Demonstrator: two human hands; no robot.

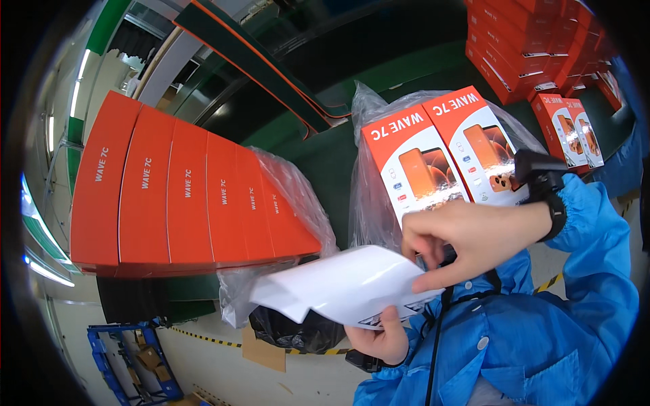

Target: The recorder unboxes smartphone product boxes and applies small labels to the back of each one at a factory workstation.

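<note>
A glossy white sheet (338, 281), bent in a curve and printed with black marks along its near edge, is held in front of me. My left hand (379, 342) grips it from below, thumb on the printed edge. Over its right corner comes my right hand (474, 237), fingers curled and thumb pressed on the sheet; the fingertips are partly hidden. Just beyond that hand two red-and-white phone boxes, a left box (413, 162) and a right box (474, 145), lie side by side on clear plastic wrap (365, 203).
A row of red boxes (183, 196) stands at the left, its right end in clear plastic (291, 183). Stacked red boxes (521, 51) and two smaller-looking phone boxes (569, 132) are at the far right. A black bag (298, 329) and blue cart (132, 365) are below.
</note>
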